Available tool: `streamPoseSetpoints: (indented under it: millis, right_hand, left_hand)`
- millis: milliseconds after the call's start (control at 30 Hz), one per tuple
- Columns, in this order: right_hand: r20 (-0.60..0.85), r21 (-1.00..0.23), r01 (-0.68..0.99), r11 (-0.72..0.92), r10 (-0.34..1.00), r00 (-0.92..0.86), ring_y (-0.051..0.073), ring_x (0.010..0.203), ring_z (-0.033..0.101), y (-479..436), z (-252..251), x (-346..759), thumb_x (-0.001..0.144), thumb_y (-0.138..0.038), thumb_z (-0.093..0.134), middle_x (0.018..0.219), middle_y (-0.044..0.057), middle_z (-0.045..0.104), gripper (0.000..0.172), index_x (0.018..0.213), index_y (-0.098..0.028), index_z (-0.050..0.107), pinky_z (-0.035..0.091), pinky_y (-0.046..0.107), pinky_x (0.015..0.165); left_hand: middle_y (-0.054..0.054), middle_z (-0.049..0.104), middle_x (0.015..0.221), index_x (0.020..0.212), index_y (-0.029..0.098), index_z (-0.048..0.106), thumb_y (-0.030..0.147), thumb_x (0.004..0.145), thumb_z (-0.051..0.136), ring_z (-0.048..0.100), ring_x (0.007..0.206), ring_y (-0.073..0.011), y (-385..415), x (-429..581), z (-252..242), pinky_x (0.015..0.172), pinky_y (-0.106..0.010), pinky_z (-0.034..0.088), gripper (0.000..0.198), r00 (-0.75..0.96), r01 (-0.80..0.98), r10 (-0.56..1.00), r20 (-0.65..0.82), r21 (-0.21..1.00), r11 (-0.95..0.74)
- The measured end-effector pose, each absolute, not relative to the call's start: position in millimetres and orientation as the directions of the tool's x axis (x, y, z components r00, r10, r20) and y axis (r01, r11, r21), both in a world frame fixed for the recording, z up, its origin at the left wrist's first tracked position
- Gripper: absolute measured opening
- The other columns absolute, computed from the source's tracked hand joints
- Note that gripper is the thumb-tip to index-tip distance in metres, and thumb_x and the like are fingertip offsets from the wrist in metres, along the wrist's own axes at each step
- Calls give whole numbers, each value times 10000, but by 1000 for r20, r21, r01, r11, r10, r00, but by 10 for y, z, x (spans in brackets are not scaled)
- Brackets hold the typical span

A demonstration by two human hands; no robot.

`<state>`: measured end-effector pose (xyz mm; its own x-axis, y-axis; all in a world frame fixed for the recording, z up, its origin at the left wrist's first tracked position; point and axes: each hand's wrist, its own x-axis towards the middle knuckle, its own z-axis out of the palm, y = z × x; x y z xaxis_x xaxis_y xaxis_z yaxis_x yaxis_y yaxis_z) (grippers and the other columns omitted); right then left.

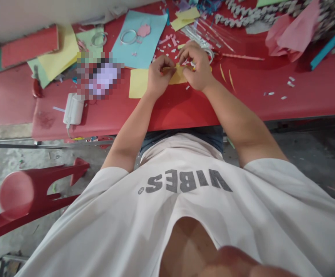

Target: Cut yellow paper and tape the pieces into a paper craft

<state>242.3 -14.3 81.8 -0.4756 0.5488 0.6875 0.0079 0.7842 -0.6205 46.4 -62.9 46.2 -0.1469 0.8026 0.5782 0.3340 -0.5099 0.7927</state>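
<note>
Left hand (pixel 159 75) and right hand (pixel 196 68) pinched yellow paper (pixel 179 77) between them, its visible edge running left to right.

On the red tabletop (pixel 306 104), a flat red board (pixel 30 45) is seen far left and a white box-shaped device (pixel 74 109) near left. A pink cutout (pixel 144 30) is carried by a light-blue sheet (pixel 150 44) at the far side. Crumpled pink paper (pixel 296 34) is seen far right, left of a blue strip (pixel 329 48).

Red table (pixel 179 113) is carrying a light-blue sheet (pixel 157 32), a yellow paper piece (pixel 138 84), a white boxy device (pixel 74 109), a red-handled tool (pixel 36 88), a blue strip (pixel 328 47) and crumpled pink paper (pixel 296 36), with white scraps (pixel 291 79) lying around.
</note>
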Motion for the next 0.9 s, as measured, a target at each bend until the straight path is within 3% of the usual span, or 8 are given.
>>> streamPoseSetpoints:
  millis: [100,300,533,733,900]
  right_hand:
    - [679,-625,15,780,553,-483,280,1012,615,-150,823,2440,758,-227,703,1012,-29,680,252,851,-437,600,518,547,971]
    - [704,-557,22,830,486,-519,290,982,603,-121,808,2453,849,-269,739,972,6,649,222,884,-427,586,505,539,885]
    - [657,-551,116,827,515,-550,282,1014,607,-131,808,2448,875,-317,743,998,2,653,218,871,-408,545,521,538,933]
    - [684,-536,74,841,484,-546,285,996,603,-133,809,2456,875,-298,719,990,1,649,203,888,-413,553,506,547,911]
    - [684,-531,78,844,481,-549,287,1013,611,-161,816,2450,885,-264,696,1006,-6,656,218,892,-415,539,514,552,927]
  left_hand:
    - [-13,710,804,779,368,704,400,752,804,577,749,-260,-618,461,448,733,-468,447,108,-160,329,804,572,799,-503]
    - [14,680,797,824,310,667,478,831,853,511,749,-188,-614,469,430,738,-427,463,250,-146,325,820,553,810,-488]
    - [1,715,833,876,367,730,321,765,811,631,752,-253,-619,469,424,687,-444,447,145,-153,271,778,609,783,-560]
    - [11,734,862,924,363,725,400,767,820,623,800,-219,-635,490,459,722,-416,483,187,-170,235,786,594,799,-553]
    - [6,730,835,871,449,741,388,717,802,656,773,-286,-630,523,476,695,-470,488,176,-184,243,778,601,795,-556]
